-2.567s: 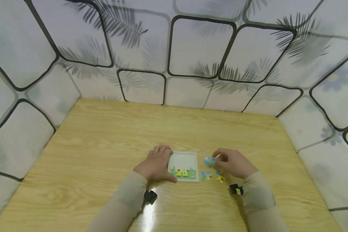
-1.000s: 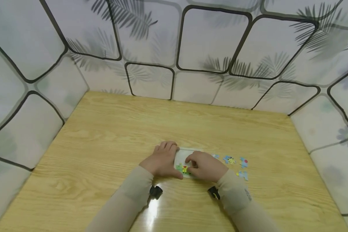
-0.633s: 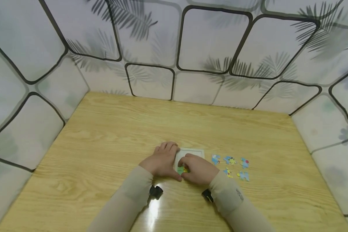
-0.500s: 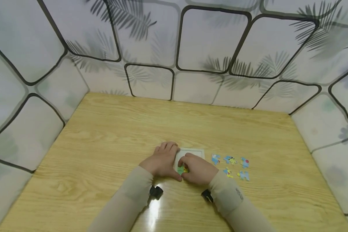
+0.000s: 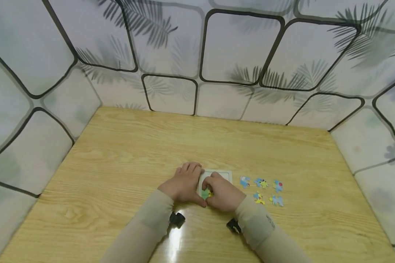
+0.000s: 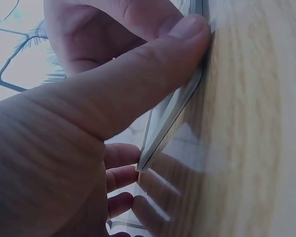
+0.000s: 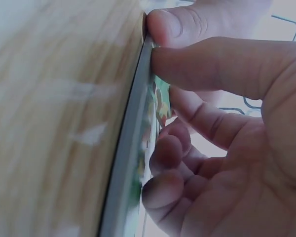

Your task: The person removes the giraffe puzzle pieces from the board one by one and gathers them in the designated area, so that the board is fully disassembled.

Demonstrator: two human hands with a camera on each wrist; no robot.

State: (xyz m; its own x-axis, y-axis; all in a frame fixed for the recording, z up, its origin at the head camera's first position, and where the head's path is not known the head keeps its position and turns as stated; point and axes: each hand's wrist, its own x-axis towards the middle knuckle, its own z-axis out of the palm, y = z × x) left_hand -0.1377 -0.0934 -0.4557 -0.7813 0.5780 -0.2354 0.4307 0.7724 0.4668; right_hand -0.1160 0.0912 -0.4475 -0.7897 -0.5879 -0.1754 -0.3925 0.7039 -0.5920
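Note:
My left hand (image 5: pixel 185 184) lies spread along the left side of a shallow white puzzle frame (image 5: pixel 229 173). Its straight thumb (image 6: pixel 158 69) rests along the near edge, and the fingertips touch around the far left corner. Over the near left part of the frame, my right hand (image 5: pixel 224 191) pinches a small green jigsaw piece (image 7: pixel 162 101) between thumb and forefinger, the piece tilted up from the tray. Its other fingers curl over the tray. Green and yellow pieces (image 5: pixel 206 193) show beside the right fingertips; the right hand hides the rest of that row.
Right of the frame, several loose blue and yellow jigsaw pieces lie on the wooden table (image 5: pixel 135 146) in two rows, among them a blue one with a red spot (image 5: pixel 278 185) and a yellow-and-blue one (image 5: pixel 259 197). Patterned walls (image 5: pixel 217 98) enclose the table's back and sides.
My right hand has left the loose pieces, come over the frame, and slid left to its near left part. The pieces now lie spread apart. The left hand keeps its place at the frame.

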